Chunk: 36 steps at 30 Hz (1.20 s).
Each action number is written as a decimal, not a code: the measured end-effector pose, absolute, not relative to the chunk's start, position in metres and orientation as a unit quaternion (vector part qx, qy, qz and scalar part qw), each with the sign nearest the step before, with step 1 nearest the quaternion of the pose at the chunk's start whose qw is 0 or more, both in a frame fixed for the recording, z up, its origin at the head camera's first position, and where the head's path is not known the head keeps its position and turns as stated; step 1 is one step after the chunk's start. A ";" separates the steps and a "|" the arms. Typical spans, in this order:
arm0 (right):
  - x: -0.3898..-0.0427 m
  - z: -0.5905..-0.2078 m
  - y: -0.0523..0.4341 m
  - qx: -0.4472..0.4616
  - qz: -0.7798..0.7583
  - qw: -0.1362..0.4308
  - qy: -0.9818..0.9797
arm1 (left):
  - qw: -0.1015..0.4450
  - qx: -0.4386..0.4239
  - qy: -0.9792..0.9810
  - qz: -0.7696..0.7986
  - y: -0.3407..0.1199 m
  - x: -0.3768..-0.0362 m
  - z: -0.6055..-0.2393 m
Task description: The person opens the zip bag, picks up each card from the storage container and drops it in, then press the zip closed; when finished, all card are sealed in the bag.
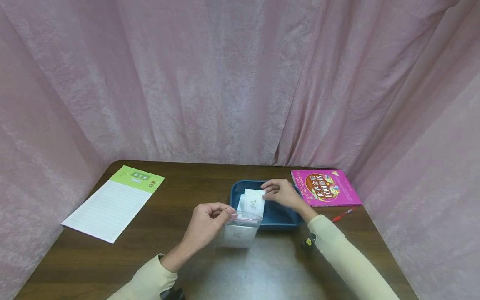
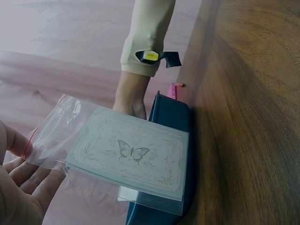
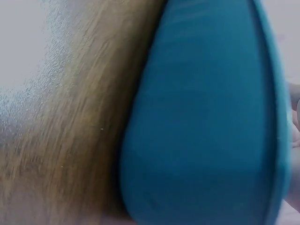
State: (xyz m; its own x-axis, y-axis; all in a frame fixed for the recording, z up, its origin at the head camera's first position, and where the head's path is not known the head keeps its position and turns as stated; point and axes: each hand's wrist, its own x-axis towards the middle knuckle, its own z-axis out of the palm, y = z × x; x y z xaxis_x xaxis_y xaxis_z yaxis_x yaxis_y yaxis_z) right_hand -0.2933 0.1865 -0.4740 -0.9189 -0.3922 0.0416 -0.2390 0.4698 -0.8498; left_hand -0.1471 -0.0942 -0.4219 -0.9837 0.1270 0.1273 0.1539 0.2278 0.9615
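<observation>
My left hand (image 1: 208, 223) pinches the top edge of a clear zip bag (image 1: 241, 237) between thumb and fingers. Inside the bag lie white cards (image 2: 126, 152), the front one printed with a butterfly. Just beyond the bag's mouth, my right hand (image 1: 283, 193) pinches the right edge of another white card (image 1: 253, 203) with a small print. This card is above a blue tray (image 1: 279, 216), overlapping another white piece (image 1: 240, 203) in the head view. In the right wrist view the tray's side (image 3: 201, 117) hides most of that hand.
A lined paper pad (image 1: 108, 208) with a green header lies at the left of the wooden table (image 1: 180, 183). On the right are a pink book (image 1: 330, 187) and a red pen (image 1: 343, 214). Pink curtains (image 1: 225, 83) hang around the table.
</observation>
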 end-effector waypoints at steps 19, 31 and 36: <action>-0.270 -0.426 0.188 -0.237 -0.454 -0.021 0.858 | 0.020 -0.083 -0.776 -0.625 -0.091 -0.151 -0.425; -0.251 -0.393 0.182 -0.247 -0.453 -0.078 0.853 | 0.019 -0.084 -0.783 -0.616 -0.092 -0.151 -0.425; -0.242 -0.378 0.180 -0.252 -0.457 -0.106 0.846 | 0.023 -0.086 -0.784 -0.614 -0.092 -0.152 -0.425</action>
